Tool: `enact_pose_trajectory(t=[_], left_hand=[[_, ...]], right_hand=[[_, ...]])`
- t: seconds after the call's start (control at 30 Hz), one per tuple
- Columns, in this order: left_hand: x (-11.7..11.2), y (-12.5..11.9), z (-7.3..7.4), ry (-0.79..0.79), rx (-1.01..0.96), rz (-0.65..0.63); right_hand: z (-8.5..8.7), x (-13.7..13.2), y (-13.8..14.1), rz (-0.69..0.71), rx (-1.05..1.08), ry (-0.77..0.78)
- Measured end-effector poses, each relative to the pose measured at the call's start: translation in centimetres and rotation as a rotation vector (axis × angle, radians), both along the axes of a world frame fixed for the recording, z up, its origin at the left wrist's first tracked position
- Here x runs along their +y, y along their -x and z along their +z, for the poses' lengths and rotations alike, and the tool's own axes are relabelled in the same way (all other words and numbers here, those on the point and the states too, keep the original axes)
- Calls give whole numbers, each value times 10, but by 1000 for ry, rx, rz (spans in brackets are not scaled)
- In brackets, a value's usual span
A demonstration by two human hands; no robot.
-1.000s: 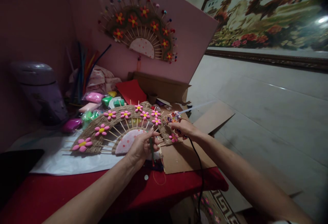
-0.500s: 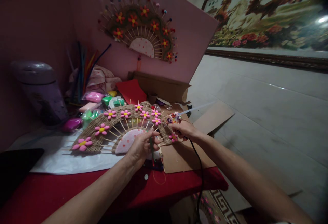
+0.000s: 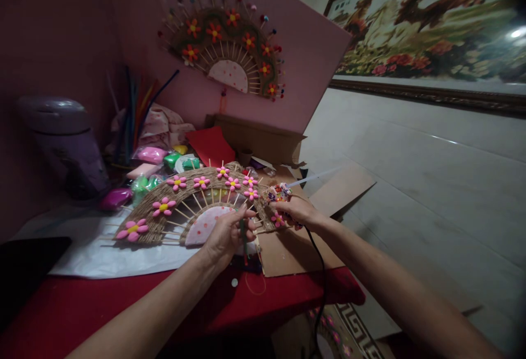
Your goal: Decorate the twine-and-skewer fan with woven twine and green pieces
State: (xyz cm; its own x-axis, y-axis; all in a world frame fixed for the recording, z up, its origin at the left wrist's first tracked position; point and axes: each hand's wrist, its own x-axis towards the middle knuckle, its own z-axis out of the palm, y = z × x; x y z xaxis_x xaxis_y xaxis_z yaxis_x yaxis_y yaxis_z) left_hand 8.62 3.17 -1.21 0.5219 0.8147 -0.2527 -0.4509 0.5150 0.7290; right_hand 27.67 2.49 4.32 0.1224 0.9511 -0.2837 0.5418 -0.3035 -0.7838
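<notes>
My left hand (image 3: 228, 234) is closed on a thin dark-green strip (image 3: 244, 235), which hangs down from the fingers. My right hand (image 3: 296, 209) wraps round a glue gun (image 3: 279, 191) with a colourful, patterned body. A pale glue stick (image 3: 310, 177) pokes out of the gun and a black cord (image 3: 320, 277) drops from it. Just beyond both hands lies a half-round twine fan (image 3: 191, 181) with wooden sticks, pink clay flowers and a spotted white centre. My right hand and the gun cover part of the fan's right end, and the gun's tip cannot be made out.
Brown cardboard (image 3: 296, 260) lies under the right side on the red tablecloth (image 3: 184, 304). Bagged clay (image 3: 150, 155) and a purple container (image 3: 63, 148) stand at left. A finished fan (image 3: 228, 46) is on the pink board behind; a framed picture (image 3: 431, 30) hangs at right.
Almost nothing differs. The glue gun and my right hand have tilted or shifted very slightly; my left hand keeps its place with the green strip.
</notes>
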Motion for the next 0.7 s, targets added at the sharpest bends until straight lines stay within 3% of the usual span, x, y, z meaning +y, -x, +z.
enact_pose_trajectory(t=[0.7], left_hand=[[0, 0, 0, 13, 9, 4]], right_hand=[[2, -9, 5, 13, 5, 69]])
